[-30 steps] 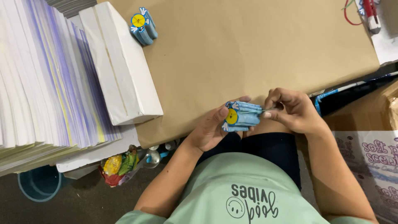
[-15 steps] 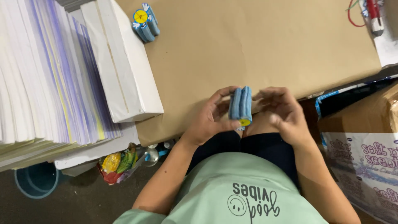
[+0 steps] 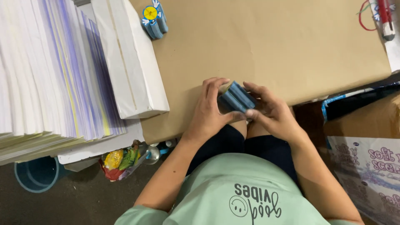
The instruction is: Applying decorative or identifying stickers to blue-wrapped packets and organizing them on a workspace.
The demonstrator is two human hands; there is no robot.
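Observation:
Both my hands hold a small blue folded pack (image 3: 236, 97) at the near edge of the brown paper-covered table (image 3: 266, 46). My left hand (image 3: 210, 110) grips its left side with the thumb under it. My right hand (image 3: 271, 112) closes on its right side, fingers over the top. The pack is tilted, its blue ribbed edge facing up. A second blue pack with a yellow round mark (image 3: 153, 17) lies at the far side of the table, beside a white box (image 3: 127, 58).
A tall stack of white and purple-edged sheets (image 3: 46, 71) fills the left. A red-handled tool with a red loop (image 3: 383, 16) lies at the far right. A printed carton (image 3: 366, 166) stands at the right, a blue bucket (image 3: 35, 175) and a snack bag (image 3: 121, 160) on the floor.
The blue pack has been turned in my hands from showing its yellow round face to edge-up, and lowered slightly toward the table edge. Both hands stayed on it.

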